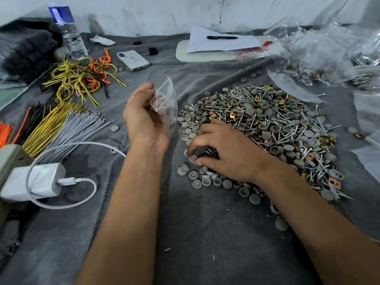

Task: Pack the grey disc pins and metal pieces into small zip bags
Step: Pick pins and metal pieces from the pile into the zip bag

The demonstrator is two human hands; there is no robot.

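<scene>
L hand raised, grip pinching small zip bag. R hand on pile edge, grip curled round grey disc pins + dark metal pieces.

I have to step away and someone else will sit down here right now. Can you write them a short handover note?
Left hand: raised over the cloth, pinching a small zip bag; the bag looks empty.
Right hand: down on the near left edge of the pile, fingers curled around a few dark pieces and a grey disc.
The pile of grey discs, screws and metal clips lies on the grey cloth.
Done: filled bags lie at the far right.
Left: fill and seal this bag, then work through the rest of the pile.
</scene>
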